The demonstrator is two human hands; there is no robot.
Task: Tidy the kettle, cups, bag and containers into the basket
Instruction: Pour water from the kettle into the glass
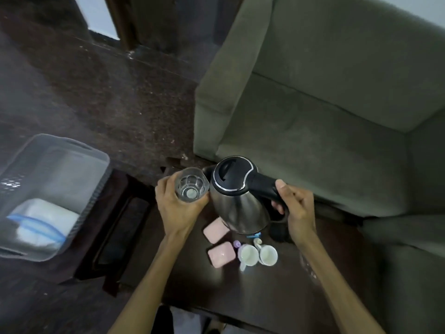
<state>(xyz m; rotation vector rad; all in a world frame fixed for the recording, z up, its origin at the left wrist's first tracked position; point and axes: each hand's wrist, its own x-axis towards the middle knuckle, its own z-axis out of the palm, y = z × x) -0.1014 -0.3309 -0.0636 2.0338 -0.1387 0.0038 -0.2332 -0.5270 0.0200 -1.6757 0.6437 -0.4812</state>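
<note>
My right hand grips the black handle of a steel kettle, held above the dark table. My left hand holds a clear glass upright just left of the kettle. Below them on the table lie two pink containers and two white cups. The grey basket stands at the left with a white bag with a blue seal inside it.
A green sofa fills the right and far side, close behind the kettle. A black kettle base sits under my right wrist. A small purple item lies by the cups. Dark carpet spreads to the left.
</note>
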